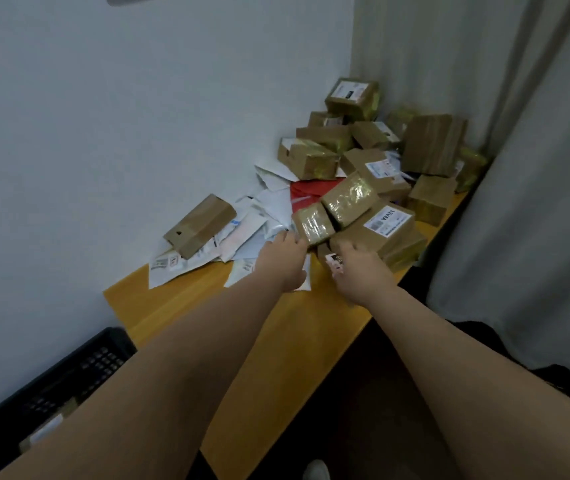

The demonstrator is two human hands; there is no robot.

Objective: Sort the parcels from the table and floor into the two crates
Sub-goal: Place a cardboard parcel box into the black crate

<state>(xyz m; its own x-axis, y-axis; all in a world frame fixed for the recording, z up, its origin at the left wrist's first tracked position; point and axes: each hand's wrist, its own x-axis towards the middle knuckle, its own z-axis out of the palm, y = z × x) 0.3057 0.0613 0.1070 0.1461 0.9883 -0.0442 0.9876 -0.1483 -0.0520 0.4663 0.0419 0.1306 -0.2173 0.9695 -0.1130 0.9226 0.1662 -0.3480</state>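
Both hands are being reached into the parcel heap on the yellow wooden table [276,341]. The left hand [285,259], fingers loosely extended, is being laid on white paper mailers [256,230]; the right hand [358,271], fingers hidden, grip unclear, is being set against a small tape-wrapped brown cardboard box [313,225], which is best clasped by both sides. A black plastic crate [69,372] is standing low at left.

The yellow-orange wooden surface [287,337] looks smooth and matt. Just beyond the left hand [285,259], a small brown cardboard box [313,225] shines under glossy clear tape; left of that hand lie smooth white paper and plastic mailers [245,233]. Nearer than the hand, the black crate [79,368] is perforated plastic.
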